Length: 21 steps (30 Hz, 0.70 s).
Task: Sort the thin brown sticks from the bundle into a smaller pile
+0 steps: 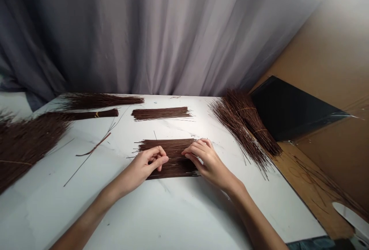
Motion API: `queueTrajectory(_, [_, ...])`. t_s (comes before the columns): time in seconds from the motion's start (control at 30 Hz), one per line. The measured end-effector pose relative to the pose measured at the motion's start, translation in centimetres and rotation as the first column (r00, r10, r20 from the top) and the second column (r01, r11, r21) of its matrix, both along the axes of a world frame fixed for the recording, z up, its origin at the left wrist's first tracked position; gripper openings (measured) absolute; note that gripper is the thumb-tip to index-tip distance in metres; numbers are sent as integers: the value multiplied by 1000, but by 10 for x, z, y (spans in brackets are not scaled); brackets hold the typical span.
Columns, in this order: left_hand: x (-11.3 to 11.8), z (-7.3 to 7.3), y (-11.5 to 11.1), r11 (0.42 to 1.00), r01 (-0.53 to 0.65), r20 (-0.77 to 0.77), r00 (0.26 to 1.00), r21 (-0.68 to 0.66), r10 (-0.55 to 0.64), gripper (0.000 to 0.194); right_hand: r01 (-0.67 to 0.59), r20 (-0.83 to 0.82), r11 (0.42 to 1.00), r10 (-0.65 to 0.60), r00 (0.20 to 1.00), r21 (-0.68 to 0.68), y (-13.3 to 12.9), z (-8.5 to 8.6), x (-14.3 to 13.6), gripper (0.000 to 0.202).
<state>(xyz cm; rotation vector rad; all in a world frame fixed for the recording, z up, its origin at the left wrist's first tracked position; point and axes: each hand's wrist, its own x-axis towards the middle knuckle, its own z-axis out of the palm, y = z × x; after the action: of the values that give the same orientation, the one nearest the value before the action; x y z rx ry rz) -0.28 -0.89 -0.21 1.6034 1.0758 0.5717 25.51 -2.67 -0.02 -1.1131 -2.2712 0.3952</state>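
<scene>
Thin dark brown sticks [173, 170] lie side by side in a flat pile on a white table. Over the left part of this pile, my left hand [151, 160] has its thumb and fingers pressed together, and one thin stick [155, 136] pokes up from them. My right hand [200, 154] is over the pile's right end with its fingertips bent down and close together; whether a stick is between them is too small to tell. Behind the pile lies a smaller bundle of brown sticks [161, 113], which neither hand touches.
Large stick bundles lie at the left [31, 142], back left [103, 100] and right [245, 123] of the white table [129, 219]. A tied bundle [109, 114] and loose strips [93, 148] are left of centre. A grey curtain [161, 30] hangs behind.
</scene>
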Motion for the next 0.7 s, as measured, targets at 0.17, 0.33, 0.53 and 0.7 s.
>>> queueTrajectory(0.17, [-8, 5, 3, 1000, 9, -60, 998, -27, -11, 33, 9, -73, 1000, -9, 997, 8, 2, -1, 4, 29])
queueTrajectory(0.33, [-4, -1, 1, 998, 19, -42, 999, -54, -21, 31, 52, 14, 990, -54, 998, 133, 1, -3, 1, 35])
queueTrajectory(0.53, [8, -9, -5, 999, 49, -2, 999, 1, -49, 31, -11, 251, 875, -127, 960, 484, -10, -6, -44, 53])
queueTrajectory(0.7, [7, -13, -5, 999, 29, -33, 999, 27, -28, 28, 115, 260, 838, -292, 920, 533, -6, -7, -50, 35])
